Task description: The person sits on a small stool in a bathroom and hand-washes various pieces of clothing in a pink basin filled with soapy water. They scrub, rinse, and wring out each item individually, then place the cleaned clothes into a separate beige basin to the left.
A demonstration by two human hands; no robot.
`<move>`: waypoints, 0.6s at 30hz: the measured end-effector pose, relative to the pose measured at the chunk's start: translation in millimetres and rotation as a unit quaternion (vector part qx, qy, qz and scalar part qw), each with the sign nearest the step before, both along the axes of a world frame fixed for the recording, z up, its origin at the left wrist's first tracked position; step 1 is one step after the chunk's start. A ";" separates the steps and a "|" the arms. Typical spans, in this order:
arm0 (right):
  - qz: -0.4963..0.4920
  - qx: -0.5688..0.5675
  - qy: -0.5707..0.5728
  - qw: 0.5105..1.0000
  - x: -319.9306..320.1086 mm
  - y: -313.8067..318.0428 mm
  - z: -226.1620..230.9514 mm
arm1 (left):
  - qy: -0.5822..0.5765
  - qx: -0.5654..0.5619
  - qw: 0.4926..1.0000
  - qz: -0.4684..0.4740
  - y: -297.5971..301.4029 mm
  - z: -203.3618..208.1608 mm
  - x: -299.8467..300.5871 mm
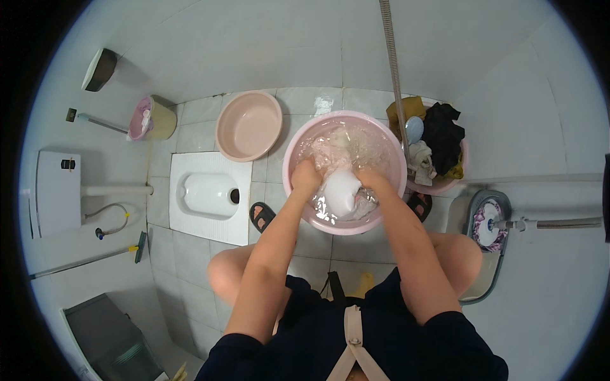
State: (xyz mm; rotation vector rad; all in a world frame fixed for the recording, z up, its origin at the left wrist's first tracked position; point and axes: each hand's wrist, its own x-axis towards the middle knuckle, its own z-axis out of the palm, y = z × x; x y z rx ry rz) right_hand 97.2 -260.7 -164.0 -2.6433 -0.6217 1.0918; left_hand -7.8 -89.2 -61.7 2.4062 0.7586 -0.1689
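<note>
Between my feet stands a pink basin (pixel 291 149) of water, with a pale pink-and-white garment (pixel 341 192) soaking in it. Part of the cloth bulges up white and rounded above the surface; the rest spreads under the water toward the far side. At the basin's left side, my left hand (pixel 307 178) is closed on the garment, fingertips down in the water. My right hand (pixel 371 178) grips the cloth on the right of the bulge, its fingers partly hidden by water and fabric.
A second pink basin (pixel 249 127) sits at the far left, beside the squat toilet (pixel 210 195). To the right, a basin of clothes (pixel 441 136) stands under a hanging shower hose (pixel 394 63). A mop bucket (pixel 504 273) is near my right knee; a bin (pixel 164 124) stands far left.
</note>
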 end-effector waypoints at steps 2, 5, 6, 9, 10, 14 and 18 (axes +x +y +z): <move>0.046 -0.039 0.035 0.998 5.7 -3.8 10.1 | -0.015 -0.095 0.995 0.020 0.8 22.4 5.1; 0.113 0.044 0.021 0.992 -10.2 27.7 147.9 | -0.132 -0.383 0.899 0.169 12.3 62.1 1.6; 0.077 0.175 0.047 0.980 -11.3 23.1 145.3 | -0.192 -0.492 0.838 0.140 3.4 84.7 12.6; -0.033 0.412 0.114 0.903 -11.5 21.6 129.3 | -0.287 -0.671 0.675 0.110 -17.3 164.1 25.6; -0.073 0.394 0.141 0.905 -13.4 27.6 128.5 | -0.309 -0.703 0.631 0.110 -18.5 178.5 24.7; -0.393 0.583 0.445 0.555 -19.5 31.5 135.8 | -0.332 -0.727 0.586 0.135 5.8 155.2 21.3; -0.331 0.566 0.433 0.619 -2.2 14.3 97.9 | -0.247 -0.698 0.604 0.295 13.4 55.6 9.2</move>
